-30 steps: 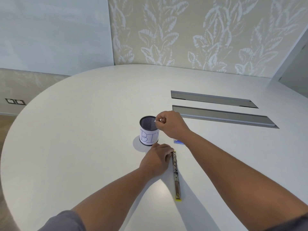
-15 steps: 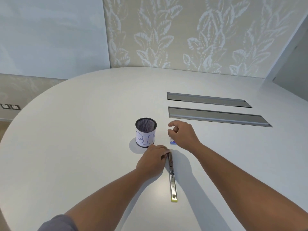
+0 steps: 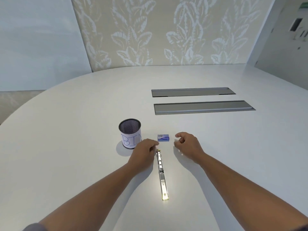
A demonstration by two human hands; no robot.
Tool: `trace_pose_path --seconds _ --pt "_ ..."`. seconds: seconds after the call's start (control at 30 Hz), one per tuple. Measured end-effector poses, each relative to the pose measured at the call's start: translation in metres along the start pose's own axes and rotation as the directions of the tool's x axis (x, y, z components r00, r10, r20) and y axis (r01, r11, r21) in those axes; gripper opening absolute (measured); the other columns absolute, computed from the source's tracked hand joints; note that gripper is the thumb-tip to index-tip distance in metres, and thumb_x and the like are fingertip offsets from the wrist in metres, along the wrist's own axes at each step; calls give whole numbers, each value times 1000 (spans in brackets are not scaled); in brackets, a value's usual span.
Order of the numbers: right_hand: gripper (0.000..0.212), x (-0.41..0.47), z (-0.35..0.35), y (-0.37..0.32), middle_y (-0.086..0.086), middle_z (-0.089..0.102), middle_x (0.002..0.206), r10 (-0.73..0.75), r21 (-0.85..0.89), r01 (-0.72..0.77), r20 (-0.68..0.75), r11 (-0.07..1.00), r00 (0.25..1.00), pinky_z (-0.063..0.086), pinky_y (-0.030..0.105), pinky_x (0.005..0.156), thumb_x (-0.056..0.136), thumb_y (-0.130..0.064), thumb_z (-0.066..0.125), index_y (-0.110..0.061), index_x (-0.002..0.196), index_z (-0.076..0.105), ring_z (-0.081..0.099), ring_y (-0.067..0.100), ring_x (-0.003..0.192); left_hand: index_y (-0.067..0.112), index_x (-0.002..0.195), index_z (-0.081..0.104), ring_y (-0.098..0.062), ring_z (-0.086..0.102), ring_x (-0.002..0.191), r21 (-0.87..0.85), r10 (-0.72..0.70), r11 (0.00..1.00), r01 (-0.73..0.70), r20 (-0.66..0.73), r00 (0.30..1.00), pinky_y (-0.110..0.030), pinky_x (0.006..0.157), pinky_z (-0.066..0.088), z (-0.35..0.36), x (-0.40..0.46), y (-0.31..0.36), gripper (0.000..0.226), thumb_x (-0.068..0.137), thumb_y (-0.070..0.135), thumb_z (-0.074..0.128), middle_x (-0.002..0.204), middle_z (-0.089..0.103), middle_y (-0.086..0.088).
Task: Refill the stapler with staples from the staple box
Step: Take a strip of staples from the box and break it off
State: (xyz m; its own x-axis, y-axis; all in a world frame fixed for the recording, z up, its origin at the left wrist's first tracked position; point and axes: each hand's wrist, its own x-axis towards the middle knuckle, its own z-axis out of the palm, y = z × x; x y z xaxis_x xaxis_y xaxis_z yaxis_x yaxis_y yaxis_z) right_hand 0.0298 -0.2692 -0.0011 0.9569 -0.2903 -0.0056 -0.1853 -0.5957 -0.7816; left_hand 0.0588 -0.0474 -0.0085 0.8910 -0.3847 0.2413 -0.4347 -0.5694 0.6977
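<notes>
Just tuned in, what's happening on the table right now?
A person is mid-refill of a stapler, which lies opened out flat on the white table. The left hand rests at its far end, beside a mesh cup labelled BIN. The right hand hovers empty, loosely curled, just right of the small blue staple box, which looks closed.

Bright, even light from above casts soft shadows left of the mesh cup [image 3: 130, 133] and under both forearms. Glare flares on the stapler [image 3: 162, 174] below the hands; wide-angle distortion bends the table [image 3: 66, 130] edge.
</notes>
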Motion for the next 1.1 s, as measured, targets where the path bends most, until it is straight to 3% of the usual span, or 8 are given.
trace_pose_path --seconds 0.07,0.13,0.27,0.37,0.47,0.67,0.9,1.1 --pt "32 6 1 -2 -3 71 69 4 40 -5 19 999 1000 56 30 59 83 -18 65 -21 115 66 65 11 52 12 118 72 -11 64 95 -43 -4 999 4 0 1000 -4 80 43 2 10 10 28 97 4 55 116 69 -2" --pt "34 13 3 -6 -7 71 72 -10 30 9 32 1000 999 56 30 60 82 -17 67 -22 116 66 65 8 56 13 121 70 -12 60 96 -47 -10 999 10 2 1000 -15 84 46 5 22 20 27 98 7 57 120 66 -4" --pt "36 21 12 -8 -14 71 83 -19 -24 19 10 1000 1000 57 35 72 82 -23 70 -31 117 67 66 10 68 13 133 64 -19 54 122 18 -36 999 35 56 998 -27 104 41 7 46 31 36 97 13 62 134 58 -7" --pt "38 28 20 -7 -17 68 87 -52 -41 53 11 998 999 54 37 85 85 -26 71 -29 123 67 64 12 83 17 140 59 -22 50 130 54 -113 993 107 115 987 -22 98 34 9 61 31 46 95 19 68 138 52 -7" --pt "39 35 21 -2 -20 66 87 -66 -56 66 6 996 998 52 35 88 84 -31 72 -31 123 67 61 9 88 18 143 57 -25 46 134 101 -182 981 166 177 967 -32 108 39 13 75 27 55 92 27 74 141 49 -8" --pt "42 40 19 7 -25 67 94 -146 -175 149 28 973 989 46 27 83 84 -37 67 -37 126 65 60 3 94 12 121 75 -18 59 100 143 -120 986 91 212 970 -22 81 37 15 84 18 38 86 24 79 108 63 -6" --pt "36 39 18 6 -18 65 101 -189 -234 198 59 952 980 47 31 82 88 -49 67 -39 122 67 59 6 92 13 111 78 -18 57 94 137 -102 988 77 181 978 -27 82 46 12 83 15 30 82 20 82 99 62 -2" --pt "23 37 13 -1 -14 62 92 -185 -260 200 83 945 979 43 30 69 89 -39 72 -33 111 70 58 11 84 15 110 77 -18 57 91 167 -122 982 92 180 976 -30 80 48 14 80 16 27 84 21 78 100 62 0"
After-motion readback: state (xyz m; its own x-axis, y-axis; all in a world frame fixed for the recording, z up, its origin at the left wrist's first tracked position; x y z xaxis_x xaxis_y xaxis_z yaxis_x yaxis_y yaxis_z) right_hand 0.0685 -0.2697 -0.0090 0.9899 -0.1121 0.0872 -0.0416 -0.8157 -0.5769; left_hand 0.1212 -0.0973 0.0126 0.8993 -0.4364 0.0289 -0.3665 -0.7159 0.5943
